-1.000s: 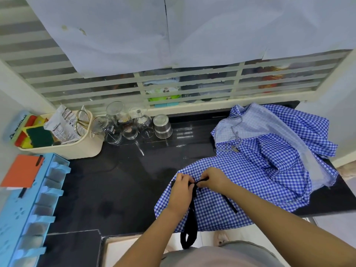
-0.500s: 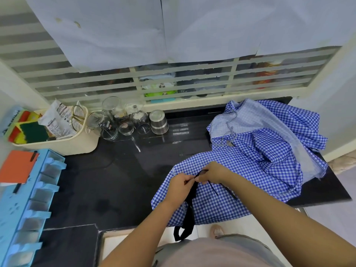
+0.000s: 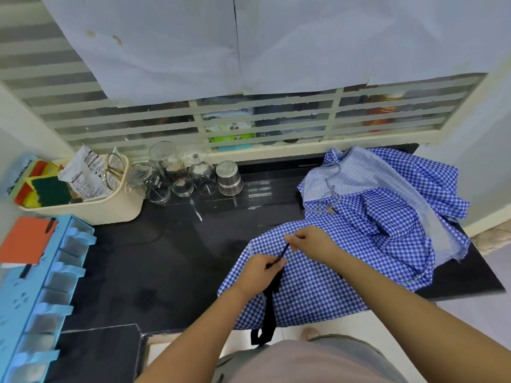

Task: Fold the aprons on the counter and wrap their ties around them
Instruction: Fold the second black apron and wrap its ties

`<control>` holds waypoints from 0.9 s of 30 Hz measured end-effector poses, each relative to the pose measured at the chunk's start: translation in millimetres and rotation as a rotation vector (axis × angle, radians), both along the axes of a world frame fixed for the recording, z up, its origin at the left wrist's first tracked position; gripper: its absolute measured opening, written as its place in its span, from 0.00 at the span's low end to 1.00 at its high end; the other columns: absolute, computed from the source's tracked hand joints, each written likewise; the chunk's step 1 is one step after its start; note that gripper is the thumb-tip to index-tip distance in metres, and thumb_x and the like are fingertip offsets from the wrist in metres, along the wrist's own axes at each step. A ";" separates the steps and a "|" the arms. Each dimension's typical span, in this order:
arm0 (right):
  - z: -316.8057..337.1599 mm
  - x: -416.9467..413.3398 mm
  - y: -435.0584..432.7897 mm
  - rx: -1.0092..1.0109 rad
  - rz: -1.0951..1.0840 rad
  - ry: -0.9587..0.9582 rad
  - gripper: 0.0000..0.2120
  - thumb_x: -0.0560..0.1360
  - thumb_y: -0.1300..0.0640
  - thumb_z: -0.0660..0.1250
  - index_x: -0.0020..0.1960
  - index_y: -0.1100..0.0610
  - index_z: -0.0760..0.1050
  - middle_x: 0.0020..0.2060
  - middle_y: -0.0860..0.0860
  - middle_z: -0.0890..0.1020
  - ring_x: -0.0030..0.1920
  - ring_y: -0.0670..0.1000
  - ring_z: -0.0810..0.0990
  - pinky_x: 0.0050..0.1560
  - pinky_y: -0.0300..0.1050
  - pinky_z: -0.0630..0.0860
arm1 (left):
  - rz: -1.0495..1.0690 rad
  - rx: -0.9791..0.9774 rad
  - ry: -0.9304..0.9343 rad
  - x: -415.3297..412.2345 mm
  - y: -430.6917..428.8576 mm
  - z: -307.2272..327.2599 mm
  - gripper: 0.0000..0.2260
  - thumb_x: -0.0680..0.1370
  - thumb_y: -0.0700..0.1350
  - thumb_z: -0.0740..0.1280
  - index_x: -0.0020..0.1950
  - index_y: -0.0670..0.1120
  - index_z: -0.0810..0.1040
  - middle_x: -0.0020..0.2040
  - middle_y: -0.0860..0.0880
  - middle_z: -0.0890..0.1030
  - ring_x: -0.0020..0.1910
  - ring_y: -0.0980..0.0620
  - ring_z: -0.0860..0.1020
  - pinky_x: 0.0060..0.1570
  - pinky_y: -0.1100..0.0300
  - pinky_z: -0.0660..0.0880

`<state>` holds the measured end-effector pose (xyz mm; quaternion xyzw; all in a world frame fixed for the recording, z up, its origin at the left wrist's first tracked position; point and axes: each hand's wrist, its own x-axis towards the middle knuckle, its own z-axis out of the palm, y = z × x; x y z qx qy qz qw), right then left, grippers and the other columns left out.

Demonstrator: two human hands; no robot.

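Your left hand point(image 3: 260, 275) and right hand point(image 3: 312, 243) meet over a blue checked apron point(image 3: 318, 288). It lies spread at the near edge of the black bench point(image 3: 166, 258), with its near hem hanging a little past the edge. A short, taut stretch of black tie point(image 3: 283, 251) runs between your hands. The fingers point(image 3: 291, 239) of your right hand pinch its upper end, thumb against forefinger. The fingers point(image 3: 276, 265) of your left hand are curled round it lower down. Below your left hand the rest of the tie bunches on the cloth and drops over the bench edge in a loop.

Just behind and to the right of this apron, and touching it, a pile of aprons point(image 3: 387, 211) in the same blue check lies crumpled. It fills the far right end of the bench.

Well to the left, against the back wall, upturned glasses point(image 3: 179, 175) stand in a cluster with a steel cup point(image 3: 229, 178) beside them. Left of those sits a cream basket point(image 3: 110, 208) holding a green sponge point(image 3: 51, 190) and a packet. A light blue rack point(image 3: 36, 299) runs along the left edge, with an orange notebook point(image 3: 25, 239) resting on its far end.
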<state>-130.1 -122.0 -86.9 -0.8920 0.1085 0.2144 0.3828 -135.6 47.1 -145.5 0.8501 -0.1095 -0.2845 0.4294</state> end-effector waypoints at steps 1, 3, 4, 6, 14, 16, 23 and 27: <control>-1.3 -1.6 -3.9 0.020 -0.032 0.011 0.22 0.79 0.48 0.62 0.29 0.54 0.73 0.23 0.51 0.69 0.22 0.47 0.63 0.27 0.39 0.62 | 0.004 -0.019 0.046 3.1 1.7 2.0 0.19 0.79 0.54 0.64 0.30 0.48 0.74 0.29 0.52 0.76 0.28 0.56 0.72 0.32 0.59 0.70; -2.8 -4.5 -10.1 0.146 -0.147 0.098 0.22 0.79 0.52 0.64 0.27 0.57 0.70 0.21 0.49 0.66 0.22 0.47 0.60 0.27 0.40 0.60 | -0.006 -0.033 0.108 9.1 5.8 4.3 0.19 0.79 0.54 0.64 0.29 0.50 0.75 0.38 0.49 0.80 0.38 0.53 0.78 0.37 0.56 0.72; -1.9 -7.3 -11.7 0.197 -0.176 0.149 0.21 0.78 0.55 0.64 0.27 0.57 0.69 0.20 0.49 0.65 0.22 0.47 0.60 0.27 0.40 0.60 | -0.021 -0.043 0.132 11.3 7.8 5.5 0.19 0.80 0.52 0.63 0.29 0.50 0.75 0.41 0.49 0.81 0.42 0.53 0.79 0.39 0.58 0.73; 2.0 -15.2 -14.1 0.264 -0.113 0.240 0.20 0.77 0.58 0.64 0.27 0.58 0.68 0.19 0.47 0.66 0.22 0.47 0.60 0.28 0.39 0.61 | -0.043 -0.052 0.177 14.2 10.3 12.0 0.18 0.82 0.48 0.60 0.32 0.51 0.76 0.38 0.50 0.80 0.35 0.55 0.75 0.35 0.65 0.69; -3.6 -32.7 -11.8 0.143 0.460 0.360 0.16 0.80 0.48 0.59 0.45 0.53 0.82 0.41 0.44 0.83 0.43 0.44 0.79 0.52 0.37 0.73 | -0.057 -0.158 0.405 26.8 19.5 17.8 0.09 0.78 0.42 0.67 0.54 0.40 0.83 0.47 0.54 0.85 0.47 0.54 0.82 0.51 0.61 0.77; -18.5 -31.0 -9.6 0.017 0.332 0.148 0.12 0.79 0.51 0.62 0.45 0.58 0.78 0.36 0.46 0.77 0.38 0.46 0.75 0.43 0.39 0.71 | -0.104 -0.136 0.386 26.2 18.1 15.8 0.08 0.78 0.40 0.67 0.54 0.42 0.83 0.49 0.51 0.85 0.47 0.54 0.80 0.50 0.63 0.76; -47.3 -41.2 13.4 0.205 0.103 -0.028 0.11 0.70 0.64 0.72 0.47 0.51 0.76 0.43 0.47 0.79 0.41 0.48 0.78 0.44 0.41 0.77 | -0.125 -0.146 0.262 16.5 15.0 6.8 0.08 0.76 0.34 0.66 0.45 0.46 0.80 0.39 0.53 0.79 0.36 0.62 0.76 0.42 0.67 0.72; -57.6 -51.1 21.7 0.107 0.011 -0.117 0.09 0.70 0.63 0.72 0.45 0.54 0.74 0.41 0.49 0.77 0.40 0.46 0.75 0.41 0.38 0.73 | -0.104 -0.119 0.091 4.5 11.9 1.9 0.08 0.75 0.35 0.67 0.45 0.48 0.77 0.42 0.54 0.79 0.38 0.64 0.75 0.43 0.70 0.71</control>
